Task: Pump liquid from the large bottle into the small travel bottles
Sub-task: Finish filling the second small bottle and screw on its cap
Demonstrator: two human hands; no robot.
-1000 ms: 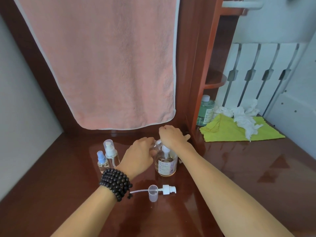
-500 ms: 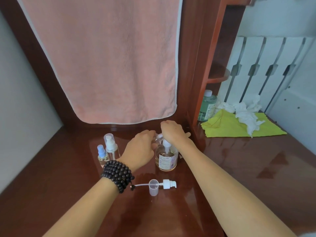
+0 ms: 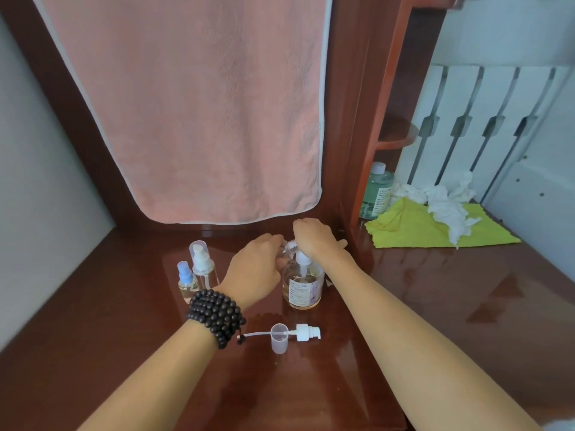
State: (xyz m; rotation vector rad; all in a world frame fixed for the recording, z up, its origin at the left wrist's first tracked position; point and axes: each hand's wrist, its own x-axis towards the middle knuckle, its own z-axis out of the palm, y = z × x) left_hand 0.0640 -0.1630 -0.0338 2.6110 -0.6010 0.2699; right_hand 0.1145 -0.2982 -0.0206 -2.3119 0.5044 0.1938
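On the glossy brown desk (image 3: 420,306), close to its back edge below the hem of a hanging pink towel (image 3: 199,104), stands the large bottle (image 3: 302,283), upright, with amber liquid in its lower part and a white pump head on top. Right hand (image 3: 314,236) sits over that pump head, palm down, fingers curled; whether this grip clamps the pump or only presses it cannot be told. Left hand (image 3: 256,265) has its fingers curled round a small clear travel bottle (image 3: 287,245), held tilted with its threaded neck beside the pump nozzle. A dark bead bracelet (image 3: 216,317) wraps the left wrist. Two more small bottles stand just left of the left hand, touching or nearly so: a capped pump bottle (image 3: 202,264) behind and a blue-topped spray bottle (image 3: 186,279) in front. Nearer the front, a loose white pump (image 3: 306,332) with its thin dip tube lies flat, and a clear cap (image 3: 279,339) lies across the tube. Open desk surface extends to the front and to the right of the arms. At the right rear, past a wooden upright, lie a yellow-green cloth (image 3: 420,227) with crumpled white tissue (image 3: 448,203) on it and a green bottle (image 3: 376,191) in the corner.
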